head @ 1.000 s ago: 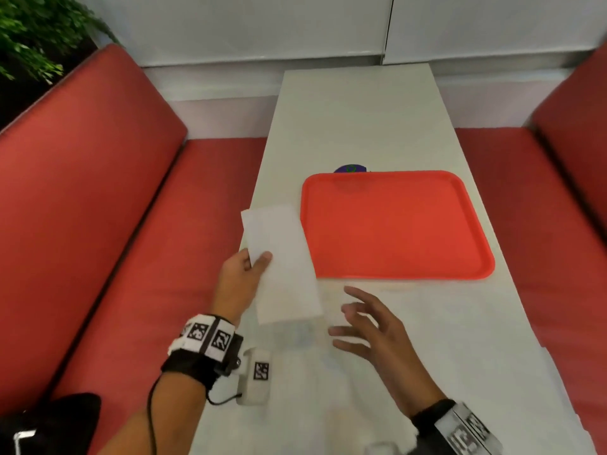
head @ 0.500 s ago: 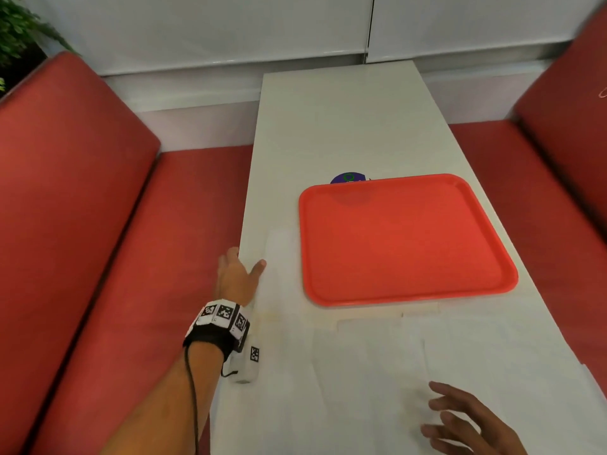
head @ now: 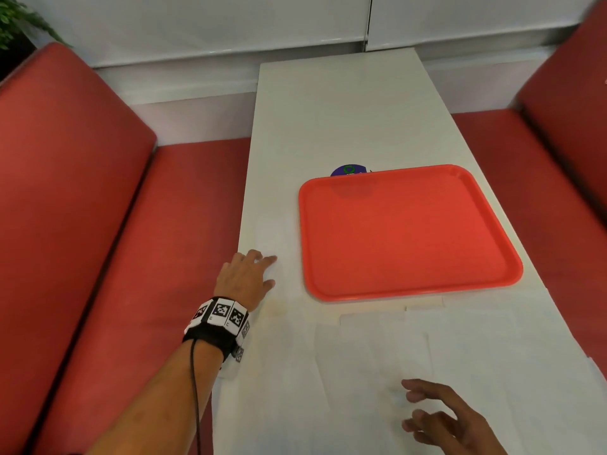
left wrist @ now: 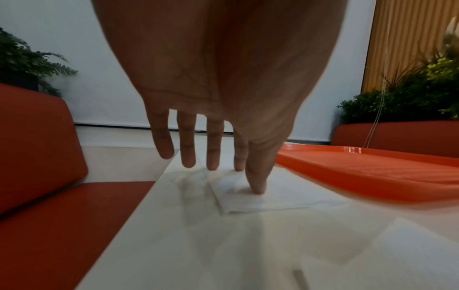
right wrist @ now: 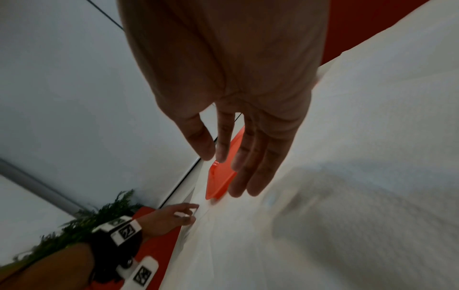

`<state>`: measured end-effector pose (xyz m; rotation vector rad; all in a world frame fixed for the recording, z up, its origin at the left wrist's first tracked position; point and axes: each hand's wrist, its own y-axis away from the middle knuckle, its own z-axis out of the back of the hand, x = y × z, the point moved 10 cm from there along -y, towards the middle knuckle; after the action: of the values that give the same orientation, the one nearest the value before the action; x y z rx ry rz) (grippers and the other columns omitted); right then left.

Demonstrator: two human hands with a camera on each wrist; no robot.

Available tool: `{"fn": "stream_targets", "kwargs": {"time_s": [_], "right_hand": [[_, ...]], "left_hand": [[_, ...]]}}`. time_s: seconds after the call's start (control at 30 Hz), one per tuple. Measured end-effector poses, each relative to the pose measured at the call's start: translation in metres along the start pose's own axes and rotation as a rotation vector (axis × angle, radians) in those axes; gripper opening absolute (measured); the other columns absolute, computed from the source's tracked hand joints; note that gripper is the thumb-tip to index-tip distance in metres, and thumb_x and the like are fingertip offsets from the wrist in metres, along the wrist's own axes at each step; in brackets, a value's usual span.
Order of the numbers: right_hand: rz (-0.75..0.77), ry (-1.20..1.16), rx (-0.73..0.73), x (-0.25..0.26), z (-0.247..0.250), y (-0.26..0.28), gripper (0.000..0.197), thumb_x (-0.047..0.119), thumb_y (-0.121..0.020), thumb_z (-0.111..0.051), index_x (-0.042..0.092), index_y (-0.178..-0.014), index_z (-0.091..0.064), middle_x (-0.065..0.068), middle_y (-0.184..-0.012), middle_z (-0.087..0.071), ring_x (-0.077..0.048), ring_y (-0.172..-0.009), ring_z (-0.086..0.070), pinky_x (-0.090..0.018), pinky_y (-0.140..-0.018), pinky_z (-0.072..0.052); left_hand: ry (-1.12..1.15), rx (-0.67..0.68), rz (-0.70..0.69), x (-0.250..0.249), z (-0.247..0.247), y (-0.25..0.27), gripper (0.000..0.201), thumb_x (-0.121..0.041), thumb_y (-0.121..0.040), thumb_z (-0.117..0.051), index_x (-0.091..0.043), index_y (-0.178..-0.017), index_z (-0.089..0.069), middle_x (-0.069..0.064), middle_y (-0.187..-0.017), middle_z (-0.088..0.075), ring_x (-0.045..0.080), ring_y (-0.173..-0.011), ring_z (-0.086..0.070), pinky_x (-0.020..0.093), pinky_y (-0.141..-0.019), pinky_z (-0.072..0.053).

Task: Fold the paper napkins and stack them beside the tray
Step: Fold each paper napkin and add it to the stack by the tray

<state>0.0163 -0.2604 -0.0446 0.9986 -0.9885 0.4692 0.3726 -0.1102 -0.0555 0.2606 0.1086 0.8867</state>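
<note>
A: Red benches flank a long white table (head: 345,110); the tray (head: 404,231) sits right of centre. Where's the napkin?

B: From the head view it barely shows, white on white, at about nine o'clock from the tray. The left hand (head: 244,280) rests there, fingers straight. At six o'clock from the tray lie the unfolded napkins (head: 377,349), overlapping. The right hand (head: 440,418) hovers at their near edge, fingers loosely spread, holding nothing.

A: And the left wrist view?

B: Clearer. A folded napkin (left wrist: 261,200) lies flat just beside the tray's rim, and the thumb (left wrist: 257,182) presses down on it; nothing is gripped.

A: Right wrist?

B: Palm open above the sheets (right wrist: 347,215), which look soft and faintly rumpled.

A: How would they handle?

B: I'd judge them very light, limp and easily torn. Pinch a free corner gently, since overlapping sheets may cling together.
</note>
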Motion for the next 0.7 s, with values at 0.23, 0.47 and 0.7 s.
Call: {"fn": "stream_targets", "kwargs": {"time_s": [0.23,0.47,0.7], "right_hand": [[0.249,0.902,-0.012,-0.006,-0.023,0.001,0.033,0.054,-0.069,-0.056,0.042,-0.099,-0.066,0.009,-0.087,-0.06,-0.012,-0.068,-0.064,-0.022,-0.052,-0.051],[0.304,1.075,-0.038,-0.01,-0.04,-0.002,0.027,0.029,-0.069,-0.083,0.025,-0.09,-0.066,0.004,-0.084,-0.06,-0.019,-0.068,-0.06,-0.032,-0.056,-0.048],[0.416,1.066,0.004,-0.003,-0.051,0.006,0.038,0.044,-0.08,-0.072,0.023,-0.112,-0.067,0.001,-0.099,-0.063,-0.021,-0.083,-0.061,-0.034,-0.065,-0.052]], "left_hand": [[0.271,-0.198,-0.01,-0.025,0.065,0.053,0.043,-0.048,-0.095,-0.054,-0.031,-0.134,-0.053,-0.005,-0.126,-0.058,0.02,-0.115,-0.053,0.039,-0.093,-0.044],[0.51,-0.112,-0.081,-0.069,0.059,0.163,0.024,-0.039,-0.094,-0.058,-0.037,-0.117,-0.061,-0.019,-0.103,-0.059,0.001,-0.091,-0.059,0.029,-0.076,-0.054],[0.454,0.13,0.005,-0.1,-0.043,0.221,0.038,-0.042,-0.095,-0.056,-0.031,-0.131,-0.052,-0.013,-0.118,-0.056,0.007,-0.105,-0.055,0.021,-0.084,-0.043]]}}
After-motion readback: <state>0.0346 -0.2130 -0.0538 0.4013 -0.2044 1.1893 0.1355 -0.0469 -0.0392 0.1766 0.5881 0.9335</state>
